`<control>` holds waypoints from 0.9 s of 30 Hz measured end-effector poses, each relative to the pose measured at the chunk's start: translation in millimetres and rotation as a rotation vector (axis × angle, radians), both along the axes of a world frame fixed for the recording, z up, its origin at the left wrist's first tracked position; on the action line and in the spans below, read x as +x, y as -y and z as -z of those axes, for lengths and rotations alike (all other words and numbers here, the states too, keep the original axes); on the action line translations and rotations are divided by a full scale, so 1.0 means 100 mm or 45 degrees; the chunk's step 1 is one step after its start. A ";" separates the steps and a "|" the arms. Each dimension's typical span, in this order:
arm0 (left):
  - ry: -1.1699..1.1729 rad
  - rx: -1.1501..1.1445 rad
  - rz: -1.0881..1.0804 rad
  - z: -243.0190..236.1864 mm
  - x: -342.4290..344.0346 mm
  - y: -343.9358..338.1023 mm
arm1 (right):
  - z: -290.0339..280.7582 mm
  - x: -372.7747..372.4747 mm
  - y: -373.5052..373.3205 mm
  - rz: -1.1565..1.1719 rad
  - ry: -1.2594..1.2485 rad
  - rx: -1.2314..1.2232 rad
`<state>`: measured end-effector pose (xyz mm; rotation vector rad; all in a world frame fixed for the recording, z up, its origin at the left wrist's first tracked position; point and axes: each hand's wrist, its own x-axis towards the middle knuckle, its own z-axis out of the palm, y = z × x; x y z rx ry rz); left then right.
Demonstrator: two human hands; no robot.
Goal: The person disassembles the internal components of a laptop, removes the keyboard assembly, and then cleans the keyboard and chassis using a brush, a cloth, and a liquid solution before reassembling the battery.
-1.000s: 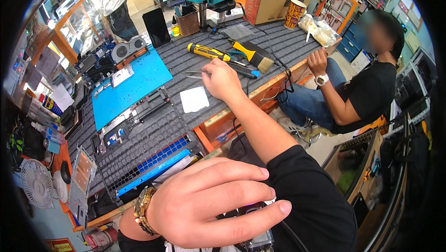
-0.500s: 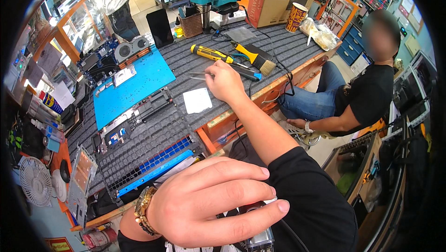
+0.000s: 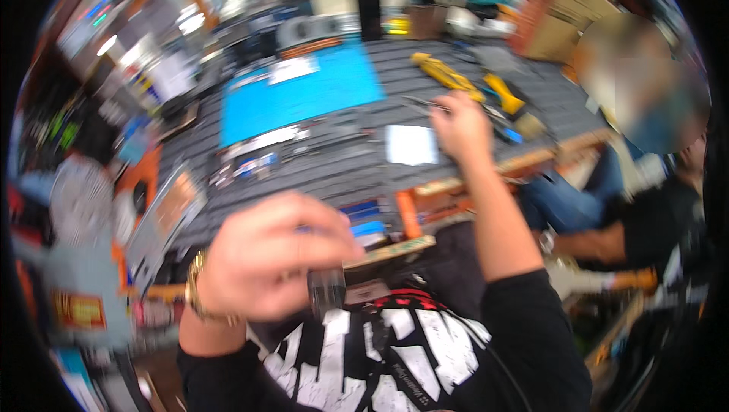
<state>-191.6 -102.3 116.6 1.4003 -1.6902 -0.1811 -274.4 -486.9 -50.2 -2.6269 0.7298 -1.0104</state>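
My right hand (image 3: 462, 127) is closed over the bench on thin metal tweezers (image 3: 418, 101), whose tips point left. Just below it lies a white square sheet (image 3: 411, 145). A yellow-and-black handled tool (image 3: 444, 75) and a yellow-handled brush (image 3: 504, 94) are beyond and beside that hand. My left hand (image 3: 277, 256), with a gold bracelet on its wrist, is raised before my chest. Its fingers are bent and smeared by motion. A small dark object (image 3: 326, 289) shows just under its fingertips; whether the hand grips it I cannot tell.
A blue mat (image 3: 304, 99) carries electronic parts. A laptop chassis (image 3: 281, 150) lies in front of it, partly behind my left hand. A cardboard box (image 3: 569, 13) stands at the back right. Another person (image 3: 661, 222) sits on the right. A fan (image 3: 80, 199) stands at left.
The view has tilted and blurred, so the bench appears higher and further right, with more of my shirt showing. My left hand has moved left and up in view; my right hand keeps the tweezers.
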 end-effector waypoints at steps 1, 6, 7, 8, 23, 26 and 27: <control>0.070 0.046 -0.090 0.05 0.25 -0.20 | -0.01 0.00 0.01 -0.010 -0.020 -0.010; -0.213 0.235 -1.068 0.44 1.62 -1.33 | -0.06 0.04 -0.01 -0.092 -0.026 0.016; -0.224 0.196 -1.251 0.52 1.92 -1.52 | -0.08 0.04 -0.03 -0.096 -0.031 0.023; -0.239 0.158 -1.429 0.59 2.20 -1.71 | -0.09 0.04 -0.04 -0.064 -0.043 0.049; -0.340 0.314 -2.278 1.27 3.93 -2.50 | -0.11 0.03 -0.09 -0.076 -0.027 0.077; -0.220 0.399 -2.306 1.24 3.91 -2.52 | -0.12 0.03 -0.10 -0.088 -0.030 0.087; -0.149 0.427 -2.324 1.20 3.86 -2.52 | -0.13 0.03 -0.10 -0.085 -0.034 0.088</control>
